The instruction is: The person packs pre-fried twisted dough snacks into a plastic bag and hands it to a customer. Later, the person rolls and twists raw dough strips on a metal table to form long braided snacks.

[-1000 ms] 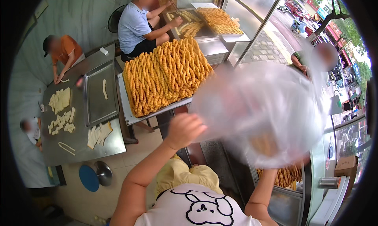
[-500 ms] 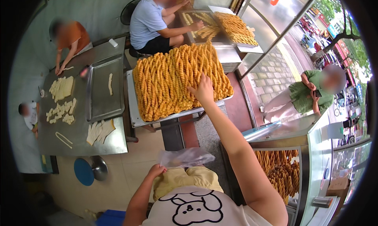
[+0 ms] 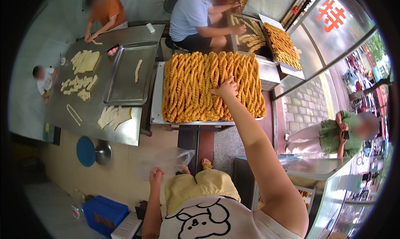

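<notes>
A large tray of golden fried dough twists, laid in dense rows, stands in front of me. My right hand rests on top of the twists right of the pile's middle, thumb stretched out to the left and fingers apart, with no twist lifted. Low on the left, my left hand is closed on a clear plastic bag. The bag hangs loose and looks blurred, and I see no twist in it.
At left, a metal table bears raw dough, a steel tray and white gloves. Co-workers sit and stand behind. A blue stool and blue crate are on the floor. A glass case stands right; someone in green is outside.
My view has turned, so the scene sits further right. My right hand stays on the twists, its fingers more bent. My left hand and the bag have moved left, away from my shorts.
</notes>
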Demonstrator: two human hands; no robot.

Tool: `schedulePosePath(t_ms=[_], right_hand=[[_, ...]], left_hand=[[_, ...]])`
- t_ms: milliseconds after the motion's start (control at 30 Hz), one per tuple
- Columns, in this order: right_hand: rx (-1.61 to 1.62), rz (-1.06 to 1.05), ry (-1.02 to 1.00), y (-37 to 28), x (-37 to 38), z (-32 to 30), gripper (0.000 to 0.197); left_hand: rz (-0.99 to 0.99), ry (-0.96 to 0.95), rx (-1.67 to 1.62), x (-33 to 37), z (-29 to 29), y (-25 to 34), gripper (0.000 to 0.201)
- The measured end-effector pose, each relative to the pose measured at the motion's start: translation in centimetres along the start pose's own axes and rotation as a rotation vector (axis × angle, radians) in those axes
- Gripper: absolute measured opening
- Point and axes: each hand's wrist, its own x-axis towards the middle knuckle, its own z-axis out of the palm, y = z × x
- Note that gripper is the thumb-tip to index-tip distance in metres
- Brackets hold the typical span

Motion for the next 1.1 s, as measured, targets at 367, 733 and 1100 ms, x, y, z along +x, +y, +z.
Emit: schedulePosePath(t_ms=[367, 733, 1100], right_hand=[[0.302, -0.369, 0.100, 5.0, -2.5, -4.3, 0.112], [0.503, -1.048, -0.917, 15.8, -21.2, -2.7, 0.095], [0.621, -0.231, -1.794, 8.0, -22.3, 13.1, 0.046]], left_hand=[[-0.151, 0.276, -0.348, 0.1, 8.6, 10.7, 0.024], [-0.288, 0.047, -0.402, -4.2, 6.1, 17.3, 0.037], [0.015, -0.048, -0.139, -17.3, 11.7, 22.8, 0.060]])
